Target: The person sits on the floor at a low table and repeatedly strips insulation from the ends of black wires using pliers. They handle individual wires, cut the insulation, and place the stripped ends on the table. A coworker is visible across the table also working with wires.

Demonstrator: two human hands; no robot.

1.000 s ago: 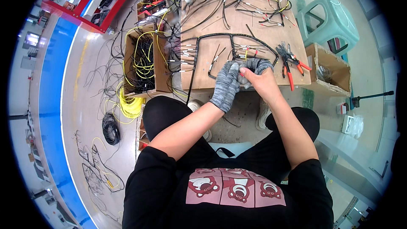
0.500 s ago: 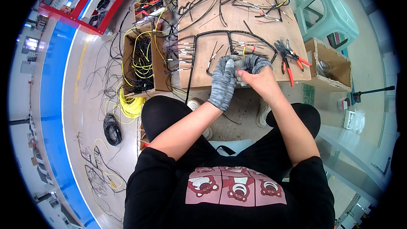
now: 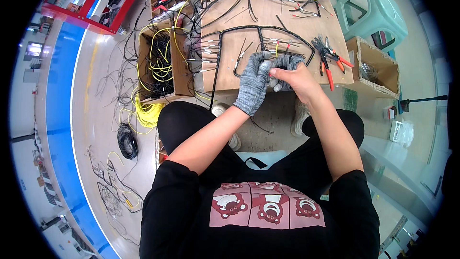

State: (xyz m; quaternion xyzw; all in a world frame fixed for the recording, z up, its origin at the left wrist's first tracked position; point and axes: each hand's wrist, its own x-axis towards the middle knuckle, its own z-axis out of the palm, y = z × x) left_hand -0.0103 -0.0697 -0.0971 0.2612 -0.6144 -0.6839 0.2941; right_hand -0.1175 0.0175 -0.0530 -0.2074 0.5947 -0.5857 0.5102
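My left hand, in a grey knitted glove, is closed with its fingertips pinched near the table's front edge. Meeting it from the right is my right hand, also closed, with a grey covering over its fingers and a bare thumb. Whatever small thing lies between the fingertips is hidden. Just beyond them a black taped wire harness lies on the wooden tabletop. One of its branches runs down toward my left hand. Short wires with white, red and yellow markings fan out close behind my fingers.
Red-handled pliers lie right of my hands. A cardboard box of black and yellow wires stands left of the table, another cardboard box right. Beyond that is a green stool. More harness wires cover the table's far part.
My view has tipped slightly, so the table sits higher in it. My left hand has turned and its fingers are more bent. Both hands stay close together at the table edge.
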